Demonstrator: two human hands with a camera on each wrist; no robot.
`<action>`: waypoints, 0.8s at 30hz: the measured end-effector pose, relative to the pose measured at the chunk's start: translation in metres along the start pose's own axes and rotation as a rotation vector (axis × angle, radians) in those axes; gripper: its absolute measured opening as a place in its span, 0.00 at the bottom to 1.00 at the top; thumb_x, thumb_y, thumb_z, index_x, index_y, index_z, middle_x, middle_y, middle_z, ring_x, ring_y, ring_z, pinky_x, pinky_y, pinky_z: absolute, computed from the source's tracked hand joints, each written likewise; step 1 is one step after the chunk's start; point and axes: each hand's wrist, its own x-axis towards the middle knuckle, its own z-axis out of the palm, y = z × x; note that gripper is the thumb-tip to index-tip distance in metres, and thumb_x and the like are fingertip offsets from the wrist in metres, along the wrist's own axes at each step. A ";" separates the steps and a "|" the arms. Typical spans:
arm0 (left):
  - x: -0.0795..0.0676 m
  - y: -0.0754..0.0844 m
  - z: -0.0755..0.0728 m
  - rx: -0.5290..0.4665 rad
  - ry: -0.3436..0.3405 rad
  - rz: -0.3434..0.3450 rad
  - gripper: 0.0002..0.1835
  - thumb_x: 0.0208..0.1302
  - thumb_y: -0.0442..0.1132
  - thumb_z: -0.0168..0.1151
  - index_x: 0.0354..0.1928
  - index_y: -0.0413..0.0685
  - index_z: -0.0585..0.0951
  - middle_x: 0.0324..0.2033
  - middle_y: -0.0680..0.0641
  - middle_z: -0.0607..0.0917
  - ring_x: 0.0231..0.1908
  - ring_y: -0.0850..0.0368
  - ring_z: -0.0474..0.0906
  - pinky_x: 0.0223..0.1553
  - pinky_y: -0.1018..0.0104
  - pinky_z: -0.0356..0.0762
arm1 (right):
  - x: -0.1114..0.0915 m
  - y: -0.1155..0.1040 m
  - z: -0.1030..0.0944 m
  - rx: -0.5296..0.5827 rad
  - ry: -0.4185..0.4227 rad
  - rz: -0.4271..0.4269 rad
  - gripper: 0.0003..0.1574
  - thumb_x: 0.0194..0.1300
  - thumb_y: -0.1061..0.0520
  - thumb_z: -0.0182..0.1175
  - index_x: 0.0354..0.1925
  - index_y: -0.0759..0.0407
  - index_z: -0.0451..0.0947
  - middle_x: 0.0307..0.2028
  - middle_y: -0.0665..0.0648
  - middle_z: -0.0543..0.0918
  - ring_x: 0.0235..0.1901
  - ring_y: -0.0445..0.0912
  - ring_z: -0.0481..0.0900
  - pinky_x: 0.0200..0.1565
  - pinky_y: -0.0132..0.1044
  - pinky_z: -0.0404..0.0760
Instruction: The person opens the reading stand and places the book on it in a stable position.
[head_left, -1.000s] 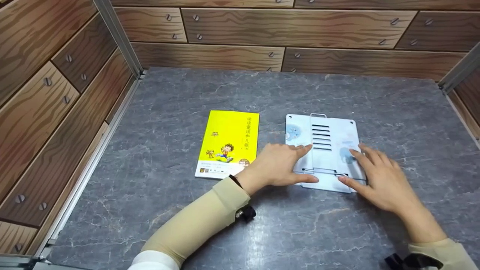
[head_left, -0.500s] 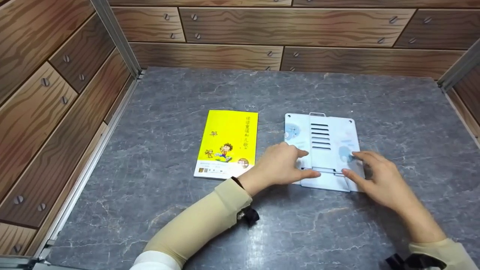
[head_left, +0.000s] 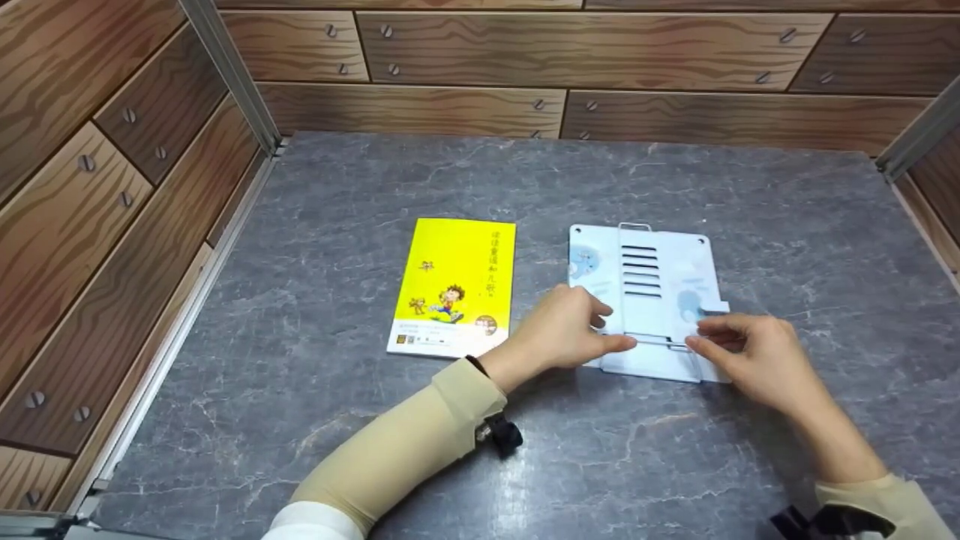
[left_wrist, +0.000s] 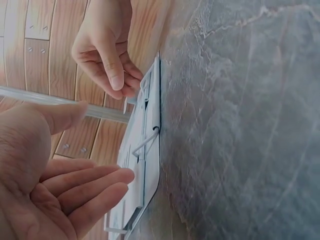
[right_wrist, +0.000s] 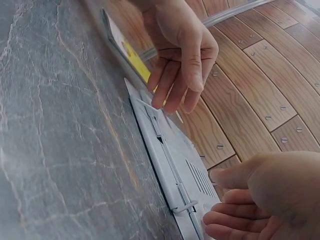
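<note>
A pale blue-and-white book stand (head_left: 642,315) with a row of slots lies folded flat on the table. My left hand (head_left: 564,330) is over its lower left part, fingers loose, holding nothing, the thumb tip near the wire bar. On the stand's lower right, my right hand (head_left: 759,360) has thumb and curled fingers close together at a page clip (head_left: 715,306); its white tab stands raised past the fingertips. In the left wrist view, a wire clip (left_wrist: 145,142) tilts up beside the left fingers (left_wrist: 107,182). Right fingers partly hide the page clip's stem.
A yellow children's book (head_left: 457,277) lies on the table left of the stand. The grey marbled table (head_left: 315,300) is bounded by wood-patterned panels (head_left: 465,49) at the back and left, with metal posts (head_left: 232,75) at the corners.
My right fingers have drawn in towards the thumb, and the white tab of the page clip now shows raised. The left fingers have curled in slightly. Stand and book keep their places.
</note>
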 end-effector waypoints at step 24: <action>0.000 -0.009 0.010 -0.299 -0.021 -0.146 0.16 0.59 0.40 0.82 0.46 0.40 0.91 0.33 0.53 0.92 0.31 0.70 0.86 0.36 0.78 0.83 | 0.006 0.003 0.000 0.240 -0.142 0.238 0.16 0.67 0.66 0.72 0.46 0.81 0.84 0.35 0.69 0.90 0.28 0.41 0.89 0.32 0.32 0.89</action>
